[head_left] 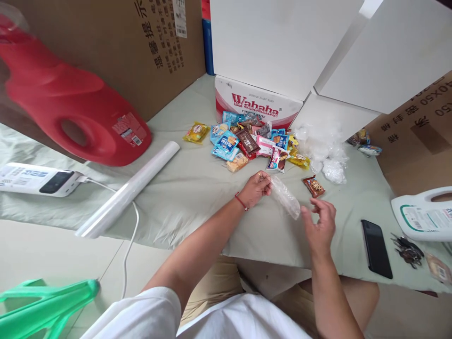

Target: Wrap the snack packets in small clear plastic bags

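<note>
My left hand (pixel 258 188) pinches one end of a clear plastic bag (pixel 285 197), which stretches to the right over the cloth. Close to the bag's other end is my right hand (pixel 320 223), its thumb and fingers apart and holding nothing. Just beyond that hand lies a brown cookie packet (pixel 314 186). Farther back is a pile of wrapped snacks, among them a blue packet (pixel 227 142), a dark brown packet (pixel 248 141) and a white-and-purple packet (pixel 278 159). A crumpled heap of clear plastic (pixel 323 143) sits to the right of the pile.
A clear plastic roll (pixel 130 188), a red detergent bottle (pixel 81 108) and a white power bank (pixel 42 180) with a cable are at left. A phone (pixel 376 248), keys (pixel 407 250) and a white bottle (pixel 423 215) lie right. Boxes (pixel 261 103) stand behind.
</note>
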A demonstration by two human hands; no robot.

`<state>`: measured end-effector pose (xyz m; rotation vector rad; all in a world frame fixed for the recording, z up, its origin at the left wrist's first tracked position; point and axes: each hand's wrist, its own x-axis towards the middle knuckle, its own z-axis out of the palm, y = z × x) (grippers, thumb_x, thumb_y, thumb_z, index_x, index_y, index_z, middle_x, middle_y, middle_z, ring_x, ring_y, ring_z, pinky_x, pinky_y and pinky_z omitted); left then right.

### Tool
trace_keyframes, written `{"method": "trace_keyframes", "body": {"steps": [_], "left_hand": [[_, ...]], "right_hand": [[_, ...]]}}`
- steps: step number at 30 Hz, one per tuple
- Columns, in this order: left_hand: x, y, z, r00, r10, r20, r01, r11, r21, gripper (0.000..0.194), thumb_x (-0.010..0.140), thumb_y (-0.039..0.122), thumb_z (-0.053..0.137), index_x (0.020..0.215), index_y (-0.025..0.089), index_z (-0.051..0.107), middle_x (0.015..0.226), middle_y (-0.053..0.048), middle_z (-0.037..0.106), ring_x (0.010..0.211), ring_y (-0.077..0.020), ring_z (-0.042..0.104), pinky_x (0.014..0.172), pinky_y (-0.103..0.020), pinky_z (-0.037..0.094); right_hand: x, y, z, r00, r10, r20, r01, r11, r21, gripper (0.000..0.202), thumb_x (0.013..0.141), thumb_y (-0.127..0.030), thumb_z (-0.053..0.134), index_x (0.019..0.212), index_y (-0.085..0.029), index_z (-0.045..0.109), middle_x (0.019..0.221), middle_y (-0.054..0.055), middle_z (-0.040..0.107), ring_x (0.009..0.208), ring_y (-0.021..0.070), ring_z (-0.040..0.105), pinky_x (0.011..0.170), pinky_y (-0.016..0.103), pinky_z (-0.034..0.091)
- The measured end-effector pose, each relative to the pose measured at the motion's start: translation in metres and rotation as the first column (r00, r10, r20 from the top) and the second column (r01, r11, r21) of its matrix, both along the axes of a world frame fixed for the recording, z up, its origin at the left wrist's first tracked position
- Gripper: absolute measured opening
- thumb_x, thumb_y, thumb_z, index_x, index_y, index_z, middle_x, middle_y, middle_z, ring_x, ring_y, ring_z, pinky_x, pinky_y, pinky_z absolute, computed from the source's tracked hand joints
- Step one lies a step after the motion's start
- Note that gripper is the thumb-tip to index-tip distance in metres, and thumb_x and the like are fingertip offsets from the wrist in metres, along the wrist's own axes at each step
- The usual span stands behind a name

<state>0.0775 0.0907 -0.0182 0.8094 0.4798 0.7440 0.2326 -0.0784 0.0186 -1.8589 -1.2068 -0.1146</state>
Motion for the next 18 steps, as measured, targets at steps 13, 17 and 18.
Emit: {"method": "trace_keyframes", "body": {"steps": [13, 17, 18], "left_hand": [[0.002, -0.009, 0.005, 0.989, -0.005, -0.148, 0.017, 0.996, 0.082, 0.07, 0.051, 0.035, 0.099, 0.109, 0.017, 0.064, 0.094, -0.002, 0.066, 0.067, -0.0065, 0.054, 0.061, -0.02, 0.042], [0.002, -0.004, 0.004, 0.988, 0.048, -0.146, -0.045, 0.999, 0.028, 0.052, 0.062, 0.055, 0.09, 0.08, 0.016, 0.061, 0.066, 0.004, 0.057, 0.052, -0.0047, 0.04, 0.049, -0.02, 0.026], [0.002, -0.004, 0.004, 0.988, 0.057, -0.14, -0.055, 0.998, 0.017, 0.053, 0.063, 0.058, 0.089, 0.078, 0.017, 0.059, 0.063, 0.005, 0.054, 0.049, -0.0043, 0.036, 0.047, -0.021, 0.022]], "right_hand": [[-0.023, 0.05, -0.007, 0.679, 0.107, -0.727, -0.149, 0.989, 0.006, 0.035, 0.073, -0.048, 0.08, 0.09, -0.019, 0.07, 0.075, -0.001, 0.064, 0.063, 0.0123, 0.05, 0.059, 0.027, 0.042], [-0.003, 0.038, 0.0, 0.436, 0.087, -0.896, -0.064, 0.996, 0.065, 0.048, 0.056, -0.046, 0.091, 0.086, -0.02, 0.065, 0.068, -0.005, 0.055, 0.054, 0.0072, 0.04, 0.048, 0.021, 0.034], [0.005, 0.033, 0.0, 0.398, 0.083, -0.914, -0.058, 0.996, 0.065, 0.05, 0.054, -0.045, 0.093, 0.086, -0.02, 0.064, 0.067, -0.006, 0.053, 0.054, 0.0065, 0.039, 0.047, 0.02, 0.033]]}}
